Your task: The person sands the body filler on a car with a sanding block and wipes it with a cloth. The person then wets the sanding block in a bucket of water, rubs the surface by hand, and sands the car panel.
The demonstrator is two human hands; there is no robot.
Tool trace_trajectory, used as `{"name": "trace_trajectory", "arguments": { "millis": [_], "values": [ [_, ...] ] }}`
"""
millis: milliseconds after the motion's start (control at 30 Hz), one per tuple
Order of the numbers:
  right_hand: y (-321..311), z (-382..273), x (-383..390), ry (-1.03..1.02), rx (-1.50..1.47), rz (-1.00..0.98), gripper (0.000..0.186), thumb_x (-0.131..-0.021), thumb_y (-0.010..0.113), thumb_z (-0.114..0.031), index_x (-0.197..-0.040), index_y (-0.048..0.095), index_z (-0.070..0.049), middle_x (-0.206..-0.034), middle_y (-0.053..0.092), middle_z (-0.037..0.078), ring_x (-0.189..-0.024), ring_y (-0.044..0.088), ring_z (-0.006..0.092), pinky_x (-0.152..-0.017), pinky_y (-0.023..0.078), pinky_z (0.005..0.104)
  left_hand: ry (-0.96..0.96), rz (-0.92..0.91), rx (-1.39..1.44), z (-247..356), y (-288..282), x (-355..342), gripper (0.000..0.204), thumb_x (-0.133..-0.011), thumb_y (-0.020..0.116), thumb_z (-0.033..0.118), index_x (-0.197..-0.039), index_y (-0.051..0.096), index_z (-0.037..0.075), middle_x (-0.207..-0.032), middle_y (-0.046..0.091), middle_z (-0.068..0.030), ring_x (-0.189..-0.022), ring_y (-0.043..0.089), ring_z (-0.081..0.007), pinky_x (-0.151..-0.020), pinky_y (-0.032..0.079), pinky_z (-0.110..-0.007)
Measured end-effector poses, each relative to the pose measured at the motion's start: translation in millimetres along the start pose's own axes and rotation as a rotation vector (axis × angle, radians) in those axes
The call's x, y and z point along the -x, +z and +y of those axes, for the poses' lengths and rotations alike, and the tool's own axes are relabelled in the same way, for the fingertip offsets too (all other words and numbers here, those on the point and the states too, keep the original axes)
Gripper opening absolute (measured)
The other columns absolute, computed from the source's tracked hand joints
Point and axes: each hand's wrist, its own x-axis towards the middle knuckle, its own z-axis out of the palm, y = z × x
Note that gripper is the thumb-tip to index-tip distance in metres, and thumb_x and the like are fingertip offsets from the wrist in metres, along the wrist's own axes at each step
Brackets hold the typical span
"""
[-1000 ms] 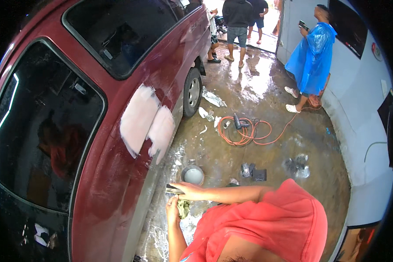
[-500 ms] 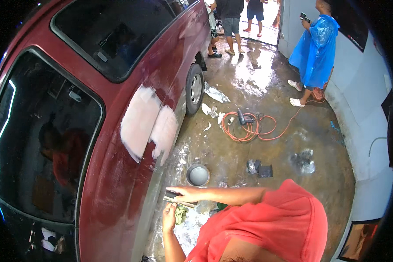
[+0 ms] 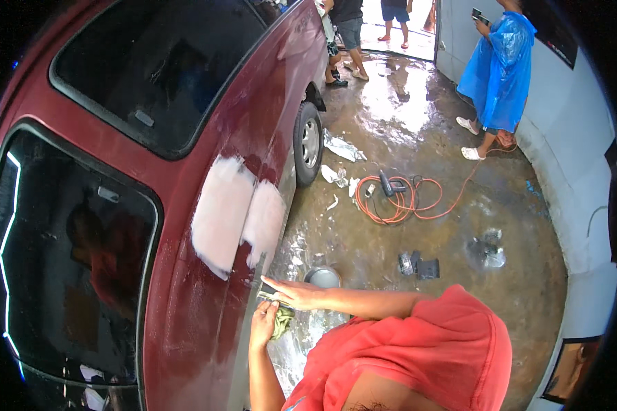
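Note:
Beside the lower side of a dark red van (image 3: 185,329), my two hands meet over a thin flat piece, dark on top with a pale edge, which looks like a sanding block (image 3: 266,290) with dark sandpaper on it. My right hand (image 3: 300,295) lies across it with long fingers toward the van, gripping it. My left hand (image 3: 262,323) pinches its near edge, thumb up. Just right of the left hand is a crumpled green cloth (image 3: 282,323); whether that hand touches it is hidden. Ahead, pale pink filler patches (image 3: 223,216) cover the van's panel.
A round bucket (image 3: 323,277) stands just beyond my right forearm. Black scraps (image 3: 428,268), a coiled orange cord (image 3: 425,209) and a dark power tool (image 3: 389,185) lie on the wet floor. A person in a blue poncho (image 3: 500,68) stands by the right wall; others stand near the doorway.
My right hand has slid forward over the block, covering more of it, and my left hand has come up closer. The view has shifted, so the bucket is now partly behind my right arm.

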Motion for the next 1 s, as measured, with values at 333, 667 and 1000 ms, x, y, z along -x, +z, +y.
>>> {"name": "trace_trajectory", "arguments": {
  "millis": [333, 667, 1000],
  "values": [
    [-51, 26, -15, -0.035, -0.167, 0.225, 0.059, -0.106, 0.043, -0.025, -0.160, 0.018, -0.025, -0.138, 0.054, 0.023, -0.122, 0.058, 0.0379, -0.103, 0.044, 0.0432, 0.022, -0.092, 0.060, 44, 6, -73, 0.024, -0.092, 0.071, 0.023, -0.094, 0.070, -0.002, -0.091, 0.064, -0.0043, -0.083, 0.059, -0.0131, -0.075, 0.048, -0.031],
    [-86, 23, -15, -0.108, 0.080, 0.199, 0.090, -0.094, 0.066, -0.029, -0.161, 0.007, -0.019, -0.140, 0.049, 0.024, -0.126, 0.054, 0.0385, -0.104, 0.044, 0.0418, 0.087, -0.186, -0.049, 79, 5, -112, 0.021, -0.092, 0.069, 0.018, -0.097, 0.071, -0.001, -0.086, 0.069, -0.0035, -0.075, 0.060, -0.0103, -0.067, 0.048, -0.028],
    [-81, 41, -24, -0.087, -0.041, 0.255, 0.096, -0.090, 0.070, -0.018, -0.161, 0.006, -0.019, -0.143, 0.045, 0.027, -0.130, 0.050, 0.0387, -0.107, 0.042, 0.0424, 0.087, -0.261, -0.232, 101, 4, -121, 0.024, -0.093, 0.069, 0.023, -0.094, 0.071, -0.001, -0.082, 0.069, -0.0013, -0.074, 0.059, -0.0092, -0.067, 0.047, -0.029]
  ]
}}
